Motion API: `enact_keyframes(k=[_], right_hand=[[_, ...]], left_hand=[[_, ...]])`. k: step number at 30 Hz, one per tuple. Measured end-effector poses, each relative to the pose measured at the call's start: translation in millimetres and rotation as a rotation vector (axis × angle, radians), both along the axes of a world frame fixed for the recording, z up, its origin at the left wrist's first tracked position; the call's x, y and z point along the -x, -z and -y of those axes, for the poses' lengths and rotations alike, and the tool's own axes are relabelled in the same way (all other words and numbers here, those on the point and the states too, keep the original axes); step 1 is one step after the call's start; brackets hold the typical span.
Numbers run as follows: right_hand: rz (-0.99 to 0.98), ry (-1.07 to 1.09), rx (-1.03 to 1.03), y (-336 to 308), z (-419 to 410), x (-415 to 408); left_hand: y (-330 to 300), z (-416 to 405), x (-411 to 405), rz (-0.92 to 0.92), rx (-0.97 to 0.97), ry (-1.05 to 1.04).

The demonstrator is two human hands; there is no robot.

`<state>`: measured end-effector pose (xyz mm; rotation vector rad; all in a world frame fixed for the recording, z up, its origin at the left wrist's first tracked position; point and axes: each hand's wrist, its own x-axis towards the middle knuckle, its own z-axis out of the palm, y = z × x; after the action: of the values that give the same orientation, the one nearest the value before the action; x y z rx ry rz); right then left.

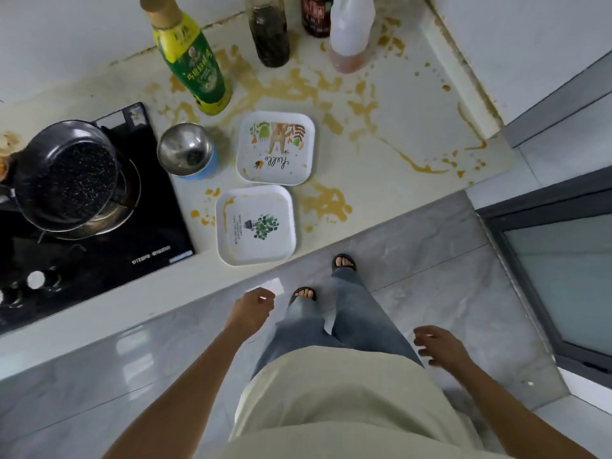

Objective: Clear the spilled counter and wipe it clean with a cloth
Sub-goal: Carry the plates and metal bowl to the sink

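Counter [381, 154], pale and streaked with orange-brown spill [318, 87], runs across the upper half of the view, well apart from both hands, which hang over the grey floor in front of it. On it, two square white plates sit close together near the front edge: the near plate [255, 225] with a green plant print and a smear of spill along its left side, the far plate [275, 148] with a "hello" print. Just left of the far plate stands a steel cup [187, 150], and beyond it a green-and-yellow bottle [190, 58], a dark bottle [270, 34] and a white plastic bottle [349, 31] stand in the spill. A black pot [66, 175] sits on the stovetop [99, 260] at the left. The left hand [253, 311] hovers just below the counter's edge, fingers loosely curled around nothing. The right hand [440, 346] hangs lower, fingers spread and relaxed, touching nothing.
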<state>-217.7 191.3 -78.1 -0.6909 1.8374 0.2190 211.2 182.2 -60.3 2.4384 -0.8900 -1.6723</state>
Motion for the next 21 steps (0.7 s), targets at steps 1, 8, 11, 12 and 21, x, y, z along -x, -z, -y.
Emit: enact_keyframes(k=[1,8,11,12,21], right_hand=[[0.001,-0.055,0.023,-1.6,22.0,1.0],[0.171,-0.362,0.266,-33.7,165.9,-37.0],[0.268,-0.413,0.337,-49.8,216.1,-78.7],[0.294,-0.432,0.366,-55.3,230.9,-94.4],[0.237,-0.360,0.532,-67.8,327.9,-227.2]], left_hand=[[0.6,-3.6,3.3,0.008,-0.016,-0.040],[-4.4,-39.2,23.6,0.053,-0.074,-0.268],[-10.1,-38.6,25.6,0.053,-0.006,-0.433],[-12.8,-34.0,24.5,0.057,0.037,-0.475],[-48.3,43.7,-12.9,0.303,0.341,-0.682]])
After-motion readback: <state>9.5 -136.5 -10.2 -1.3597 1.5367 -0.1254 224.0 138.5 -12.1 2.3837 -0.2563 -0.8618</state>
